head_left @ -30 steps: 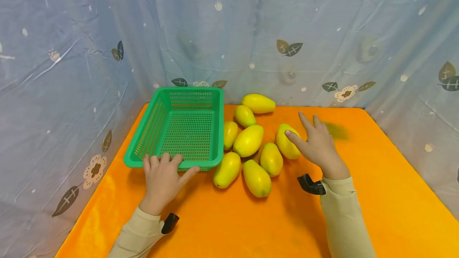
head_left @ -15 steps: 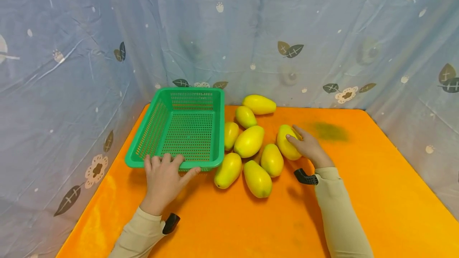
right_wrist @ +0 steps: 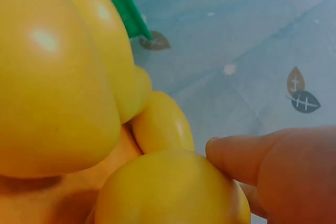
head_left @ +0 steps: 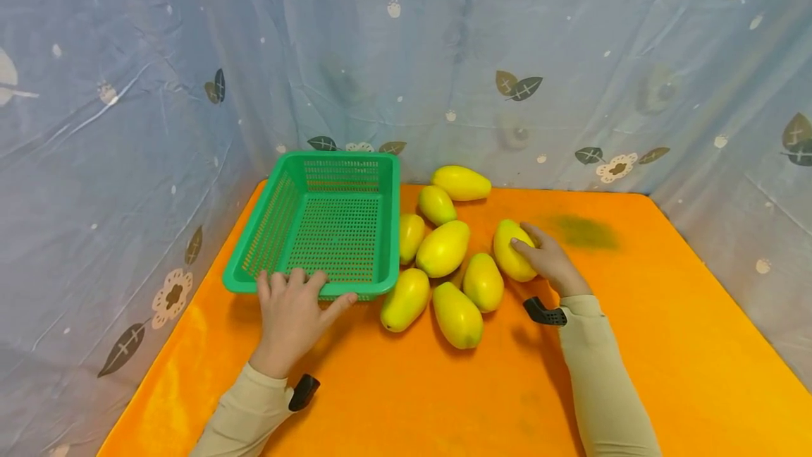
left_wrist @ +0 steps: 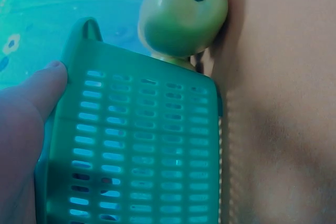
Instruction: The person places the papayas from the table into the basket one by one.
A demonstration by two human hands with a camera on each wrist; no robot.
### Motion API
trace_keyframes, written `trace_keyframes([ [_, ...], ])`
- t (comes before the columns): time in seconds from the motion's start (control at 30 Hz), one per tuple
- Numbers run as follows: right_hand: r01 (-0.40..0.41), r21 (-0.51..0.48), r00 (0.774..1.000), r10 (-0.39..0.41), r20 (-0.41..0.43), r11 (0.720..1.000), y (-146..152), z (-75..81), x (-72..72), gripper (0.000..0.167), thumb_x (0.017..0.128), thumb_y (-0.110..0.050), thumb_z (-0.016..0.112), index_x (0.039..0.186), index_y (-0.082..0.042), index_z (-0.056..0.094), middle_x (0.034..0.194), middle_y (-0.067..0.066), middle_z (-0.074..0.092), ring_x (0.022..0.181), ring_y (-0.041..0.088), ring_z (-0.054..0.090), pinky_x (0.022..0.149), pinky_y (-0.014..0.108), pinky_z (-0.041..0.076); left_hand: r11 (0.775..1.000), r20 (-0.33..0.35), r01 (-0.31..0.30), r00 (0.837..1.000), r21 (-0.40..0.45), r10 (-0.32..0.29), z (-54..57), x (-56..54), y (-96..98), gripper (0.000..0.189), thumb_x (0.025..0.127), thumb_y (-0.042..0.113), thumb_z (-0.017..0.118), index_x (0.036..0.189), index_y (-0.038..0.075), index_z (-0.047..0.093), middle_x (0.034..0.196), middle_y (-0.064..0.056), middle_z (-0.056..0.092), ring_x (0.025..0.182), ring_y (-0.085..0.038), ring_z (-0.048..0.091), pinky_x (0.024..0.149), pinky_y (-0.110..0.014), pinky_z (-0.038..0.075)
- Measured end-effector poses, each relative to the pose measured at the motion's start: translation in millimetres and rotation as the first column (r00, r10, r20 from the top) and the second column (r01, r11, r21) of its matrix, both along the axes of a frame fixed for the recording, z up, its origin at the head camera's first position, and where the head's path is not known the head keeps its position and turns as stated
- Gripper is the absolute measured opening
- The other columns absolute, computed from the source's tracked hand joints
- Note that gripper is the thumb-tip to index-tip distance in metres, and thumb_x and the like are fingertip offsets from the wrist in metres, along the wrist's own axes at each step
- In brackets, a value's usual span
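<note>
My left hand (head_left: 287,321) grips the near rim of a green plastic basket (head_left: 391,231), fingers hooked over it and thumb outside. In the left wrist view the thumb (left_wrist: 47,85) lies along the rim beside the slotted wall. Nothing lies inside the basket. My right hand (head_left: 550,265) holds the rightmost yellow papaya (head_left: 509,254), thumb on its near side and fingers at its far side. The right wrist view shows the thumb (right_wrist: 236,153) at the top of this papaya (right_wrist: 163,192); the other fingers are mostly hidden. The papaya is on the table.
Several more papayas (head_left: 443,249) lie in a loose group between the basket and my right hand, some close against the basket's right side. An orange cloth (head_left: 412,400) covers the table. Blue patterned curtains (head_left: 457,41) enclose the back and sides.
My right hand has come down and left from above the table onto the rightmost papaya, its spread fingers closing round it. The left hand has stayed on the basket rim.
</note>
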State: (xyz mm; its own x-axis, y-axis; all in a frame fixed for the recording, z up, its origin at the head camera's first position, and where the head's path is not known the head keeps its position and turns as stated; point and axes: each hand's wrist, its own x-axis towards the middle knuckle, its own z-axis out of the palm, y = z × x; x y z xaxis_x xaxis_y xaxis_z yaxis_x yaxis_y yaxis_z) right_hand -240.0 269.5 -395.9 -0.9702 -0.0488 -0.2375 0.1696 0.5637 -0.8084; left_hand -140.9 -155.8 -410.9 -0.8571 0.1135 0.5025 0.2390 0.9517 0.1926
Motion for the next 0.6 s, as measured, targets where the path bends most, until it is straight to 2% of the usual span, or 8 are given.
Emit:
trace_keyframes([
  [0.07,-0.005,-0.05,1.0,0.005,0.017,0.999,1,0.0,0.3,0.077,0.107,-0.044,0.046,0.165,-0.012,0.007,0.169,0.027,0.005,0.153,0.051,0.02,0.119,0.063,0.032,1.0,0.022,-0.007,1.0,-0.001,0.007,0.7,0.0,-0.2,0.062,0.078,0.062,0.078,0.107,0.007,0.074,0.1,-0.025,0.07,0.09,-0.053,0.055,0.106,-0.078,0.028],
  [0.1,-0.007,-0.075,1.0,0.009,0.026,0.997,2,0.0,0.6,0.076,0.108,-0.044,0.045,0.165,-0.012,0.006,0.169,0.028,0.004,0.151,0.05,0.025,0.116,0.06,0.037,1.0,0.033,-0.009,0.999,0.001,0.009,0.8,0.2,-0.2,0.062,0.079,0.063,0.077,0.107,0.007,0.074,0.101,-0.025,0.07,0.091,-0.054,0.055,0.106,-0.078,0.028],
  [0.2,-0.006,-0.126,1.0,0.009,0.026,0.992,2,7.4,1.8,0.076,0.108,-0.044,0.043,0.165,-0.013,0.005,0.168,0.03,0.005,0.14,0.048,0.04,0.101,0.048,0.052,1.0,0.027,-0.014,1.0,-0.004,0.014,2.1,0.0,-0.8,0.062,0.078,0.064,0.077,0.105,0.008,0.075,0.1,-0.023,0.07,0.092,-0.054,0.056,0.106,-0.078,0.029],
  [0.27,-0.007,-0.153,1.0,0.006,-0.007,0.988,-1,15.9,3.2,0.075,0.108,-0.043,0.044,0.165,-0.013,0.006,0.166,0.033,0.012,0.124,0.039,0.053,0.088,0.037,0.057,1.0,0.02,-0.018,1.0,-0.007,0.018,2.3,0.2,-0.9,0.062,0.078,0.065,0.077,0.104,0.008,0.075,0.098,-0.022,0.07,0.093,-0.053,0.057,0.106,-0.078,0.029],
  [0.37,-0.021,-0.225,0.998,0.005,-0.07,0.974,-14,35.9,4.9,0.073,0.108,-0.042,0.045,0.166,-0.016,0.009,0.163,0.033,0.02,0.106,0.024,0.058,0.077,0.028,0.057,1.0,-0.001,-0.013,1.0,-0.01,0.013,0.0,0.5,0.1,0.061,0.077,0.065,0.078,0.102,0.009,0.076,0.096,-0.02,0.07,0.092,-0.052,0.058,0.105,-0.078,0.031],
  [0.47,-0.052,-0.349,0.993,0.013,-0.113,0.936,-48,65.3,1.0,0.069,0.108,-0.04,0.045,0.166,-0.022,0.011,0.163,0.027,0.023,0.101,0.017,0.056,0.076,0.025,0.056,1.0,-0.022,-0.002,1.0,-0.002,0.002,-1.6,0.6,0.4,0.06,0.076,0.063,0.079,0.101,0.009,0.076,0.095,-0.02,0.07,0.091,-0.051,0.058,0.104,-0.078,0.031],
  [0.6,-0.083,-0.524,0.994,0.037,-0.098,0.848,-121,97.4,-10.3,0.061,0.109,-0.034,0.044,0.164,-0.026,0.017,0.163,0.018,0.026,0.107,0.022,0.052,0.077,0.031,0.054,1.0,-0.045,0.001,0.999,0.008,-0.001,-0.8,-0.2,-0.5,0.06,0.075,0.062,0.08,0.101,0.008,0.076,0.094,-0.02,0.07,0.089,-0.051,0.058,0.104,-0.077,0.032],
])
